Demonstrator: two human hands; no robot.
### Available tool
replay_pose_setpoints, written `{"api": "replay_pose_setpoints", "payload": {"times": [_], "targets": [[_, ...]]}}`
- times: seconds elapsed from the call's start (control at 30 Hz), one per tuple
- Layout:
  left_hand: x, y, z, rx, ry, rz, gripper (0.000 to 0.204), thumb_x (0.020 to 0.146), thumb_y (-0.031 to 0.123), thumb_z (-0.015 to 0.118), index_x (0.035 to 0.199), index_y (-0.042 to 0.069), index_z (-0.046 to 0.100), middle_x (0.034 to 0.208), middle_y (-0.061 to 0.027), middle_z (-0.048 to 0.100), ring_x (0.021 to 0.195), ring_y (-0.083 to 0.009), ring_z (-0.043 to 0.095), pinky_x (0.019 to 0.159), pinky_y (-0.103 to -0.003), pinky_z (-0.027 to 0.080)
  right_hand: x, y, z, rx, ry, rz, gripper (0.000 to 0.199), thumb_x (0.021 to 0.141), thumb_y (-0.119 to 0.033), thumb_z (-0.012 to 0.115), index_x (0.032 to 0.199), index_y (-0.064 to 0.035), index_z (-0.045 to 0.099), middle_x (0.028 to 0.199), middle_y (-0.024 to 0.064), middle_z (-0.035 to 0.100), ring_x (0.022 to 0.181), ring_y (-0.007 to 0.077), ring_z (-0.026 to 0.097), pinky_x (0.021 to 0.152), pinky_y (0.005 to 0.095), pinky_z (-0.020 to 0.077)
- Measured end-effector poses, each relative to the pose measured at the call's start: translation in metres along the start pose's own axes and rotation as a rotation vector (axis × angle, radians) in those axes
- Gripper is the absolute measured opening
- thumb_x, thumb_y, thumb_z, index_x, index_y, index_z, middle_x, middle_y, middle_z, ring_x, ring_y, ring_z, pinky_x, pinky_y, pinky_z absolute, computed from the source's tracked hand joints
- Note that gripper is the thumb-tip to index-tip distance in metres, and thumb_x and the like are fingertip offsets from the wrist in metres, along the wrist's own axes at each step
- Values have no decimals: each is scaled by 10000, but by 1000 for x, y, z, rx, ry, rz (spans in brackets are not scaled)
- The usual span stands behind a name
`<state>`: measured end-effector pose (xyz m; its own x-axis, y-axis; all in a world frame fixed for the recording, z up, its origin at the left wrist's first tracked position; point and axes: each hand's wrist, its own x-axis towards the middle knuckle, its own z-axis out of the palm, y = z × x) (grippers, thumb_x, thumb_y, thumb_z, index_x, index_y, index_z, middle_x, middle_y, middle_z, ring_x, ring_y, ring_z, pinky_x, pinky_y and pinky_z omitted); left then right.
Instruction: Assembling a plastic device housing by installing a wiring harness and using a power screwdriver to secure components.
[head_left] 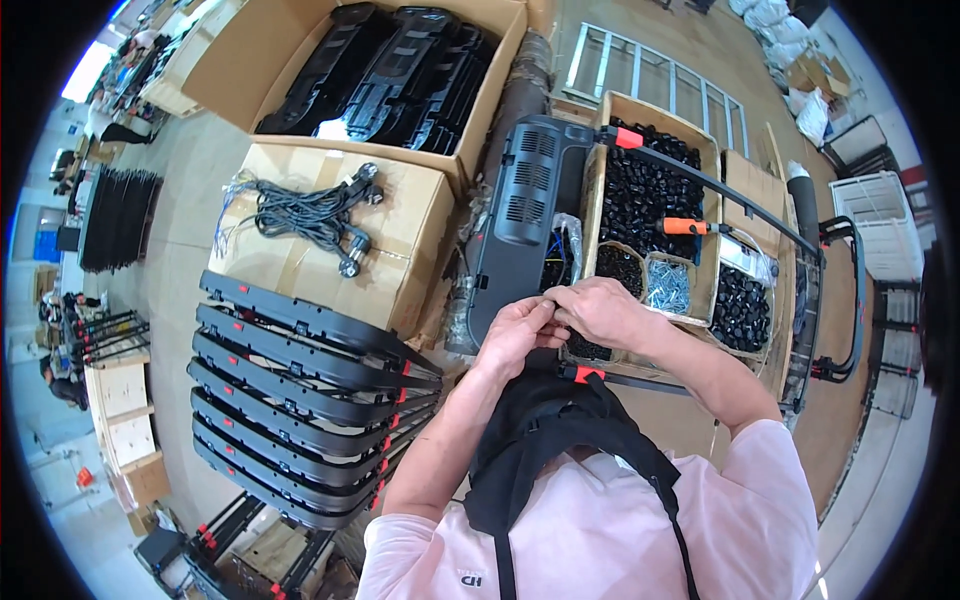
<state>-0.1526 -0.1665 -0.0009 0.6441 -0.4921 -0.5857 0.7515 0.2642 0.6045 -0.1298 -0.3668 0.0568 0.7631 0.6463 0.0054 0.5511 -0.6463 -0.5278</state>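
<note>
Two hands, left hand (515, 332) and right hand (603, 312), meet with fingers curled and closed in a pinch; I cannot tell what, if anything, they grip. Just ahead and to the left lies a dark vented plastic housing (530, 190), beside small black plastic parts (640, 200). It should handle as stiff, smooth and fairly light, best held by its long edges. Both forearms angle inward.

Two bold, dark capital letters (471, 580) stand on the chest of the person's pale pink shirt (600, 540), toward its left side, beside a black strap (505, 565); the smaller, fainter line of print just beside them is too blurred to read.
</note>
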Motion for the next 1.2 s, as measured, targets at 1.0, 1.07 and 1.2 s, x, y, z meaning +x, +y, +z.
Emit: {"api": "replay_pose_setpoints", "payload": {"times": [1.0, 1.07, 1.2], "targets": [[-61, 0, -71, -198, 128, 247, 306, 1133, 199, 528, 1379, 26, 585, 1006, -32, 664, 829, -101, 632, 733, -252, 542, 99, -23, 44, 552, 100, 488, 183, 1069, -140, 587, 1204, -17, 587, 959, 157, 754, 868, 241, 729, 797, 391, 574], [-44, 2, -66, -258, 83, 249, 312, 1134, 204, 528, 1377, 15, 575, 1039, -56, 686, 865, -124, 664, 772, -271, 567, 95, -18, 38, 717, 148, 491, 155, 1078, -158, 616, 1140, -17, 637, 958, 77, 752, 878, 132, 684, 802, 321, 559], [-18, 5, -60, -360, -8, 273, 320, 1111, 238, 579, 1336, 11, 583, 1149, -122, 734, 970, -184, 734, 873, -326, 615, 88, -14, 25, 801, 194, 532, 219, 983, -199, 766, 1009, 16, 731, 893, 20, 721, 814, 83, 625, 761, 279, 526]]}}
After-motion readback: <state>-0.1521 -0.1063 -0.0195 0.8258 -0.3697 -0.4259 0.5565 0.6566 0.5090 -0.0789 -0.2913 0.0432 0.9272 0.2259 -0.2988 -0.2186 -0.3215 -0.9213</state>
